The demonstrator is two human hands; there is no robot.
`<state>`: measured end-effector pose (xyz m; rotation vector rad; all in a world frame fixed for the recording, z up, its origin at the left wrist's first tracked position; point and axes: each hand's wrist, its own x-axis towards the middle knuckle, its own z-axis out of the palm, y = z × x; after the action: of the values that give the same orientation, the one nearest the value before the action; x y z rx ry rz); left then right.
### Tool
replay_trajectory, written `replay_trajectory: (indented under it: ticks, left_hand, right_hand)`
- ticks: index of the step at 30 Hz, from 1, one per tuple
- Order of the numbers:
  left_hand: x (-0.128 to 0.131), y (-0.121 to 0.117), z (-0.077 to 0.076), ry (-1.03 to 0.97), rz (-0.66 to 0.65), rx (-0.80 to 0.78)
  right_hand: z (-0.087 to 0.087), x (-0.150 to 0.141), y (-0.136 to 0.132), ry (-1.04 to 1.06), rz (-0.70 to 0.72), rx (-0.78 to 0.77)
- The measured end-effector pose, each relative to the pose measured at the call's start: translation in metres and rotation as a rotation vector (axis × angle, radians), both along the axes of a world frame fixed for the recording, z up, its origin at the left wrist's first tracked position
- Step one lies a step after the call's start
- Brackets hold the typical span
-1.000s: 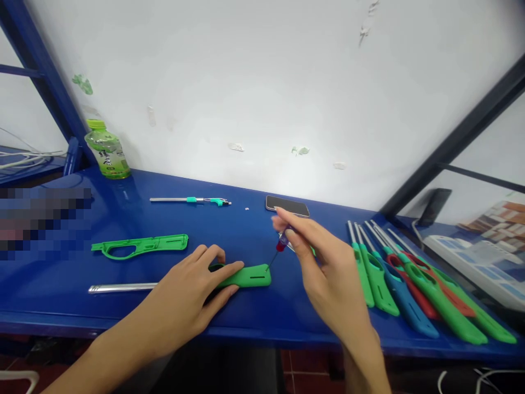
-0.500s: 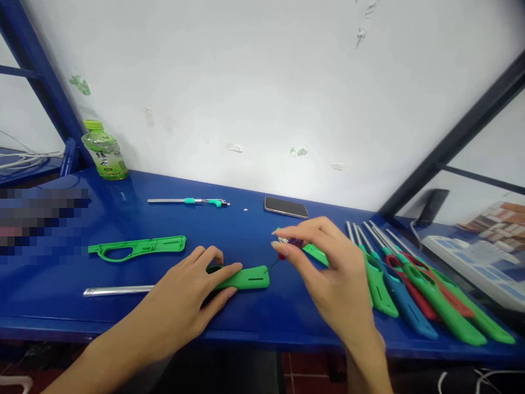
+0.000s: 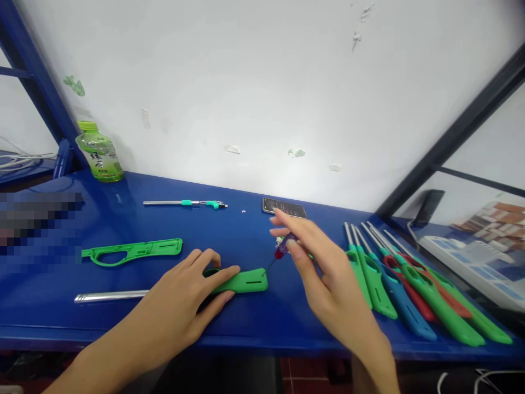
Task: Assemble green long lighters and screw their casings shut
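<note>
My left hand [image 3: 186, 293] is closed on a green long-nosed lighter [image 3: 246, 281] lying on the table, its metal tube [image 3: 112, 296] sticking out to the left. In my right hand [image 3: 324, 268] is a small screwdriver [image 3: 282, 253] with a purple and red handle, pinched by the thumb and fingers. Its thin shaft slants down to the right end of the lighter's handle. A green half shell [image 3: 141, 250] lies further left, hollow side up. Behind it rests a metal tube with turquoise parts [image 3: 185, 203]. Something silvery by the screwdriver handle is mostly hidden.
Several lighters [image 3: 414, 290] in green, blue and red lie side by side at the right. Against the wall are a phone [image 3: 284, 208] and a green-capped bottle [image 3: 99, 153]. Blue frame posts [image 3: 447, 139] stand at both sides of the blue table [image 3: 229, 235].
My right fingers have stretched out and shifted along the screwdriver handle, showing more of it. The phone's dark screen is now lit. My left hand keeps its hold on the lighter.
</note>
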<state>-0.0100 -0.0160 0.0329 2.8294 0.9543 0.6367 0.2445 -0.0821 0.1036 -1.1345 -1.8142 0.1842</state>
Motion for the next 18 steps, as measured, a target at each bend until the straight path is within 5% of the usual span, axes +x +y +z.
replay_trajectory:
  ticks: [2, 7, 12, 18]
  left_hand:
    - [-0.0001, 0.0006, -0.0002, 0.003, 0.000, -0.004]
    - [0.0013, -0.0003, 0.0033, 0.018, -0.002, -0.032]
    - [0.0012, -0.0014, 0.0036, 0.025, 0.001, -0.057]
    - [0.0002, -0.0016, 0.0029, 0.028, 0.009, -0.062]
  right_hand:
    - [-0.0006, -0.0003, 0.0011, 0.044, 0.037, 0.007]
    - [0.0015, -0.0056, 0.0025, -0.001, -0.130, 0.096]
    - [0.0048, -0.0066, -0.0011, 0.019, -0.033, 0.081]
    - [0.0012, -0.0041, 0.0024, 0.008, -0.128, 0.128]
